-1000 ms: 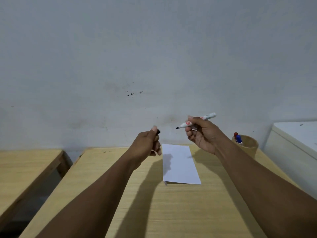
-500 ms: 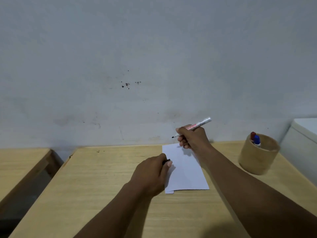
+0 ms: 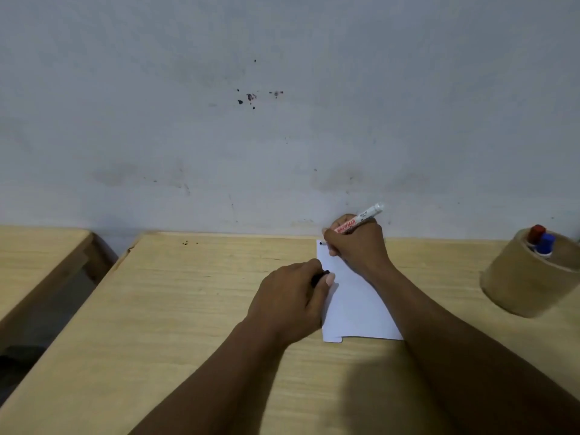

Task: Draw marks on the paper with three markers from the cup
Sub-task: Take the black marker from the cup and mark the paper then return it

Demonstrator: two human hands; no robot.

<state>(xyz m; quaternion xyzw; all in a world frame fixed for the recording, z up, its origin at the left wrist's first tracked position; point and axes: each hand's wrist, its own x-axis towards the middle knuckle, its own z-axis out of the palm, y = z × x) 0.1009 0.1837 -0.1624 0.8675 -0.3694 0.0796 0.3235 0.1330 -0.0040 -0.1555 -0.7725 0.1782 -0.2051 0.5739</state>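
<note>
Firmly gripped marker [image 3: 361,218], tip on paper [image 3: 354,309]

Bare table [image 3: 194,309] lies left of the paper [image 3: 354,309]; cup [image 3: 527,284] stands right.

paper [image 3: 354,306]: white | marker [image 3: 361,219]: white, red lettering | cup [image 3: 521,284]: tan | worktop [image 3: 188,309]: pale woodgrain | caps in cup: red [image 3: 536,233], blue [image 3: 545,243]

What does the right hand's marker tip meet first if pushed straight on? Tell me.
The paper: the right hand aims the marker down-left at its far left corner, seemingly already touching or nearly so; depth is unclear.
</note>
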